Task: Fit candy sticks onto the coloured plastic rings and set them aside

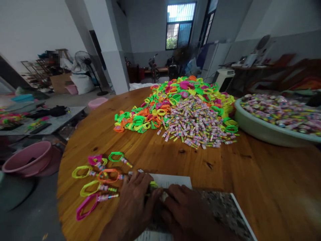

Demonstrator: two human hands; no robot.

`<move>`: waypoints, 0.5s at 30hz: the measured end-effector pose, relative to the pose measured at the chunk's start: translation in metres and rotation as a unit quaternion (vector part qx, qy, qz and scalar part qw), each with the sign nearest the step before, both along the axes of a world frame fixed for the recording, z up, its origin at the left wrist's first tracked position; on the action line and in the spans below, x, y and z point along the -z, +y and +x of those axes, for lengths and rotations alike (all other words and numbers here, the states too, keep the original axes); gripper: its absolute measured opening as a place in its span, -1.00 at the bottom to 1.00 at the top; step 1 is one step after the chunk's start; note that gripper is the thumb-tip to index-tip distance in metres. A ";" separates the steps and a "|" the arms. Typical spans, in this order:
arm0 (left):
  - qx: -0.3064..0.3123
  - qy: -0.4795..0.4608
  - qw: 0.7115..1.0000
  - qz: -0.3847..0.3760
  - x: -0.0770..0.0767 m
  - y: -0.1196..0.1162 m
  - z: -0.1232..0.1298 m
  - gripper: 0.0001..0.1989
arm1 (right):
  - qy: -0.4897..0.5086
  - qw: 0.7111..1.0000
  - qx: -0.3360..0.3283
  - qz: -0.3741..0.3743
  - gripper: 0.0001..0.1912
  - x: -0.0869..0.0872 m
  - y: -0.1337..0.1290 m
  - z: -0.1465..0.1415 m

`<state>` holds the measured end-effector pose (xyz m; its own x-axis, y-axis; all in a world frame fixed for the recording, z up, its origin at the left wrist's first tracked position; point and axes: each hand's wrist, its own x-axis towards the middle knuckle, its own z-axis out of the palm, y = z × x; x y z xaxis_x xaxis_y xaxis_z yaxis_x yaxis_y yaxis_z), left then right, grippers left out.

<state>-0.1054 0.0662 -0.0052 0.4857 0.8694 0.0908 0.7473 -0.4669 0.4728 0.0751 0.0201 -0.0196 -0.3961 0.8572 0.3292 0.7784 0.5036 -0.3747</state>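
Note:
Both my hands are close together at the table's near edge, over a white printed sheet (173, 180) and a dark speckled board (222, 209). My left hand (136, 197) has its fingers bent and pressed together beside a small yellow-green piece (153, 184). The fingers of my right hand (180, 204) are curled over a small pale item (164, 196), mostly hidden. To the left lie several bright plastic bands with wrapped candy tubes attached, among them a pink one (86, 207), an orange one (109, 175) and a green one (116, 156).
A big heap of coloured bands (160, 103) and a pile of wrapped candy tubes (198, 124) cover the table's far middle. At the right edge stands a pale green basin (271, 132) full of candy tubes. A pink tub (32, 159) is left of the wooden table (85, 144).

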 end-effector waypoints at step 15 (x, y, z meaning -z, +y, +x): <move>-0.131 0.176 0.961 0.167 -0.015 0.036 -0.100 -0.69 | -0.223 0.953 0.199 0.043 -0.87 0.018 0.116 0.117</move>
<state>-0.2051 0.1024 0.0102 0.3059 0.9169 0.2563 0.9460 -0.3231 0.0265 0.1921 0.1361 -0.0379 -0.1613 0.9463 0.2801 0.9867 0.1483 0.0671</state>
